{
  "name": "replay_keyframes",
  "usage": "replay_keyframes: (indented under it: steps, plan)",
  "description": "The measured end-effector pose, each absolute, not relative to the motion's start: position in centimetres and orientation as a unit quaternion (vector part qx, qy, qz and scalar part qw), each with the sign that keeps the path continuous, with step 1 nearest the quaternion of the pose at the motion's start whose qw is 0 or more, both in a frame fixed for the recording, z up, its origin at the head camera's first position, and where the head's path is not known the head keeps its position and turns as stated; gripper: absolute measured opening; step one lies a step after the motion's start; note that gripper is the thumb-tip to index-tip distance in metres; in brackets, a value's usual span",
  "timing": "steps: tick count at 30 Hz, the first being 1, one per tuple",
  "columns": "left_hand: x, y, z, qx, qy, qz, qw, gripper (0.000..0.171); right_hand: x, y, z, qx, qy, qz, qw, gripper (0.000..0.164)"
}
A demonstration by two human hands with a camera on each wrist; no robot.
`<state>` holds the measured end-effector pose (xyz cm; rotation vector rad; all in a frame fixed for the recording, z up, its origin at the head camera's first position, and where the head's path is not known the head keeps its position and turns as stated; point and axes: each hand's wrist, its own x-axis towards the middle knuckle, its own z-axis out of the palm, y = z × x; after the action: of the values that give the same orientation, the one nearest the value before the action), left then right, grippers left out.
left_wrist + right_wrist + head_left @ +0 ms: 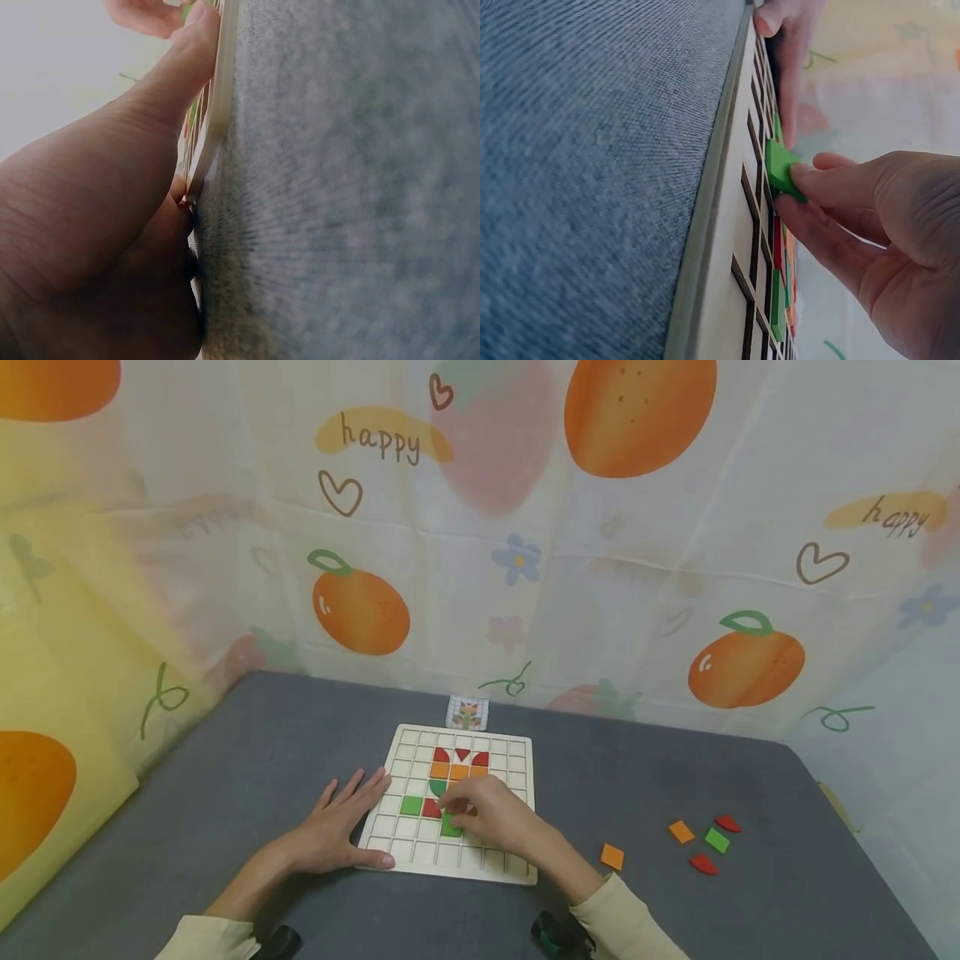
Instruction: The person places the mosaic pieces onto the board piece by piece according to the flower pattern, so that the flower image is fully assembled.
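A white gridded board (402, 850) lies on the dark table, with several coloured tiles set in its squares. My right hand (495, 814) pinches a green square tile (778, 165) between thumb and fingertips, tilted at the board's surface. In the head view that hand covers part of the pattern. Around it sit an orange tile (439, 770), a red tile (431, 808) and another green tile (411, 806). My left hand (330, 831) rests at the board's left edge, fingers spread, thumb (196, 45) along the near left corner.
Loose tiles lie to the right of the board: an orange square (612, 857) nearby, then another orange square (681, 832), a green square (717, 840) and red curved pieces (703, 863). A small pattern card (467, 714) lies behind the board. A printed curtain (450, 568) hangs behind the table.
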<state>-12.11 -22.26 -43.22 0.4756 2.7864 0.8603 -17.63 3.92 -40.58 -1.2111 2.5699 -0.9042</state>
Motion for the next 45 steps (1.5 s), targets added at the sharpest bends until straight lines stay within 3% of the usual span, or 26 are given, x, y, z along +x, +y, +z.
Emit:
replay_keyframes:
  steps: [45]
  plan:
    - [-12.07, -22.2, -43.31, 0.151, 0.94, 0.29, 0.092, 0.115, -17.04, 3.45, -40.9, -0.392, 0.878, -0.266, 0.071, 0.019]
